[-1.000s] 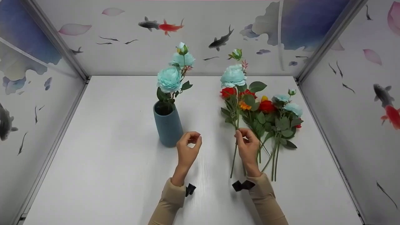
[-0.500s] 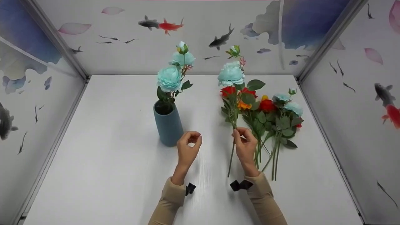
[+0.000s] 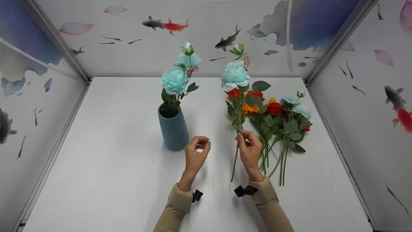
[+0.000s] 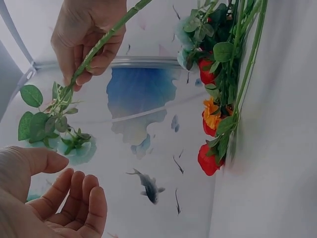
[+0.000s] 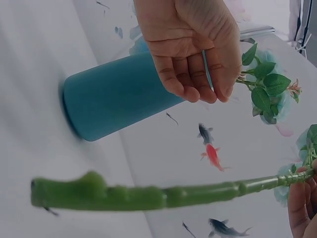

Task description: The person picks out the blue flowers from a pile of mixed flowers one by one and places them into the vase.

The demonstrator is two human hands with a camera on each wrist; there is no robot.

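My right hand (image 3: 250, 149) pinches the green stem of a light blue flower (image 3: 235, 75) between thumb and fingers. The flower stands nearly upright, its head up and the cut stem end (image 5: 59, 193) hanging below. To the left, my left hand (image 3: 196, 153) hovers by the lower right side of a blue-grey vase (image 3: 173, 132). Its fingers are loosely curled towards the thumb, and nothing lies between them in the left wrist view. Another light blue flower stem (image 3: 174, 81) with a bud stands in the vase; its lower part is hidden inside.
A pile of red, orange and light blue flowers (image 3: 275, 109) with green leaves lies on the white table (image 3: 112, 145) to the right. Printed walls (image 3: 128, 61) with fish border the table at the back and both sides.
My right hand has moved slightly left, bringing the light blue flower away from the pile and nearer the vase. My left hand has shifted only a little to the right.
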